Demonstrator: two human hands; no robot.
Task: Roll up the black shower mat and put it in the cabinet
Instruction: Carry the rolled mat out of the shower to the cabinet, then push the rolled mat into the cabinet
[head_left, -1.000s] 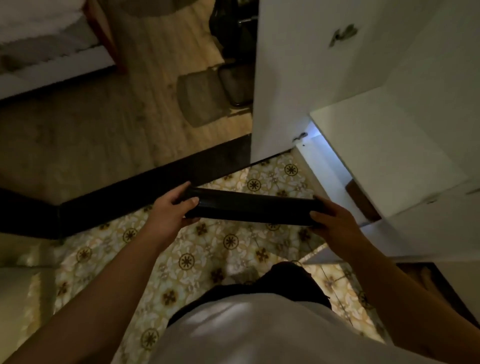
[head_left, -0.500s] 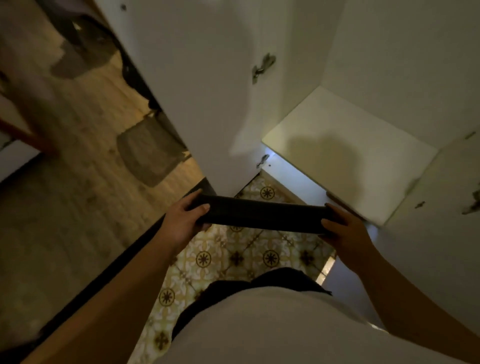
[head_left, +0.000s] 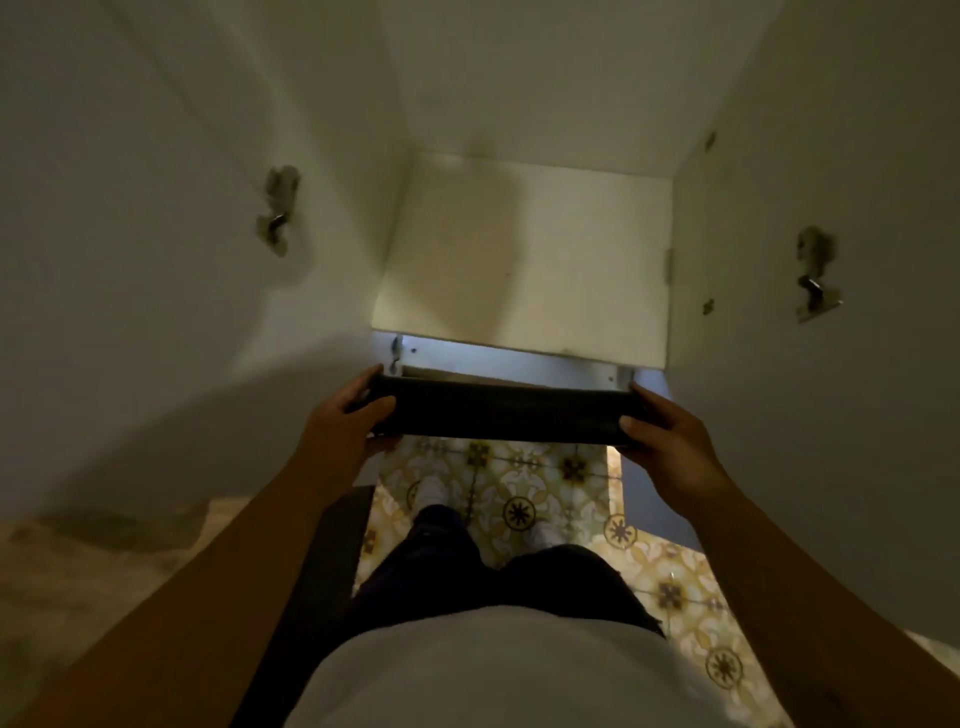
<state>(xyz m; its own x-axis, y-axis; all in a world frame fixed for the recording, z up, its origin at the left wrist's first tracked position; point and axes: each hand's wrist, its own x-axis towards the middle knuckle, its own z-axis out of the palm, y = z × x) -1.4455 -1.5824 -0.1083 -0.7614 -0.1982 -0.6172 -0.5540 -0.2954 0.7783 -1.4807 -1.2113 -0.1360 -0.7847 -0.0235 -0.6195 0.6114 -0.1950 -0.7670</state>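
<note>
The black mat (head_left: 506, 413), rolled into a long dull tube, is held level with the left hand (head_left: 343, 421) and right hand (head_left: 662, 436) each in a closed grip on one end. It hangs before the white cabinet (head_left: 524, 260), whose smooth bare shelf lies open between both doors. The view now faces the cabinet squarely, above the patterned floor tiles (head_left: 519, 483).

Bare white cabinet shelf (head_left: 524, 260) above patterned tile floor (head_left: 519, 483), the person's feet on the tiles.
</note>
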